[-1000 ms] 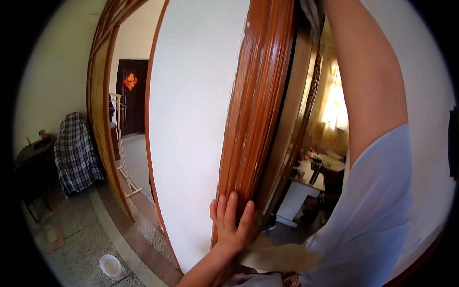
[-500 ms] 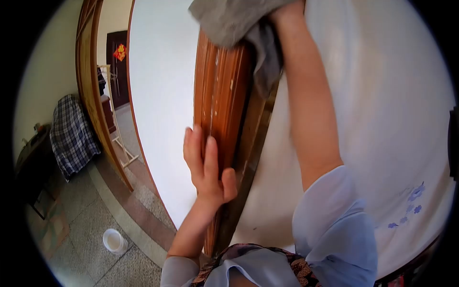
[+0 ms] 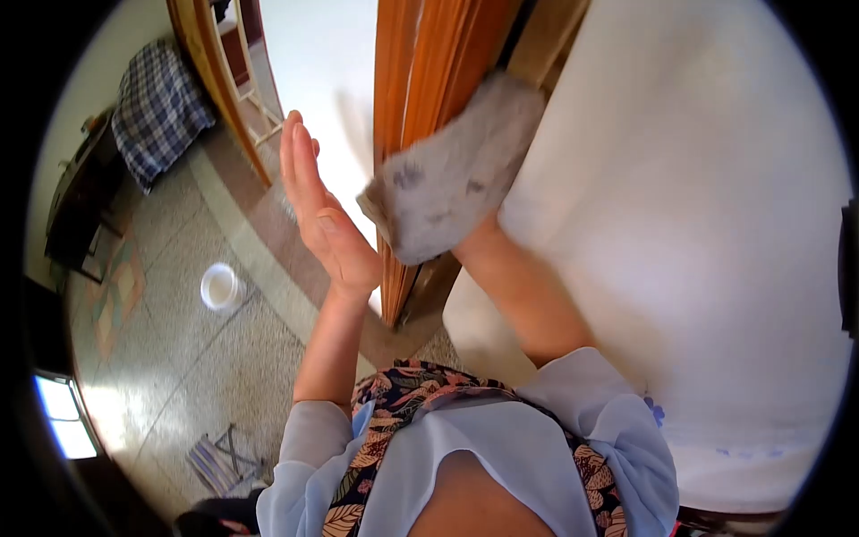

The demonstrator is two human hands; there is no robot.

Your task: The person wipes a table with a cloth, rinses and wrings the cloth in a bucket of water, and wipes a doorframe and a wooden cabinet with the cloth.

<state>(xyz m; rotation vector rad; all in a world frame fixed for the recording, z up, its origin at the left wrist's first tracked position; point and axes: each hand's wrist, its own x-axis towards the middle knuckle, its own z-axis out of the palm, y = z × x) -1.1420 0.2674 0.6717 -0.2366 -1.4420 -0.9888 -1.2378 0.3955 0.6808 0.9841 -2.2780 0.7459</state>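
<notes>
**Cloth (image 3: 461, 174) at the trim (image 3: 425, 72), left hand (image 3: 324, 215) empty**

I am judging the step in hand as wiping the wood trim. The right hand (image 3: 480, 236) is holding the grey cloth just above frame centre; its fingers are hiding behind it, so I cannot tell how firmly they are gripping. The left is standing open, left of centre, holding nothing. The next stroke, I am reckoning, is calling for the cloth flat along the grooves, with the left staying clear.

Surface: the trim is running down from top centre, ridged and shining. I cannot tell whether the cloth is pressing on it. White wall (image 3: 322, 63) is lying to its left; a pale curtain (image 3: 716, 224) is filling the right.

Room: a bucket (image 3: 222, 287) is standing on the speckled floor (image 3: 259, 358), left of centre; a plaid cover (image 3: 161, 107) is hanging upper left, beside a dark table (image 3: 76, 210).
</notes>
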